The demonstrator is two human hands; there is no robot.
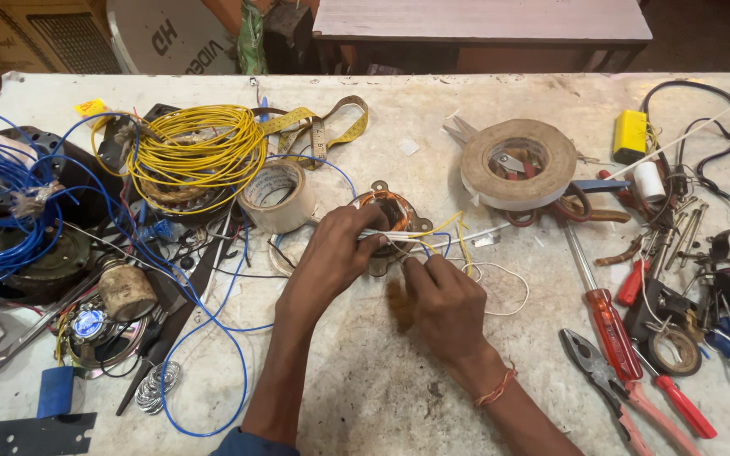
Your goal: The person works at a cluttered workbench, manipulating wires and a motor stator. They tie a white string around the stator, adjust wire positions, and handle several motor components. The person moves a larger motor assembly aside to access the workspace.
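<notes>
Both hands meet at the middle of a cluttered worktop [382,380]: the left hand [331,257] pinches a bundle of white and yellow wires [433,232] from a small copper-wound motor coil [390,215], the right hand [445,304] pinching the same wires just beside it

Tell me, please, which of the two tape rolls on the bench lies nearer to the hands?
The smaller whitish tape roll, just beyond the left hand beside the yellow wire coil. The wider brown-edged roll lies farther off, up to the right.
</notes>
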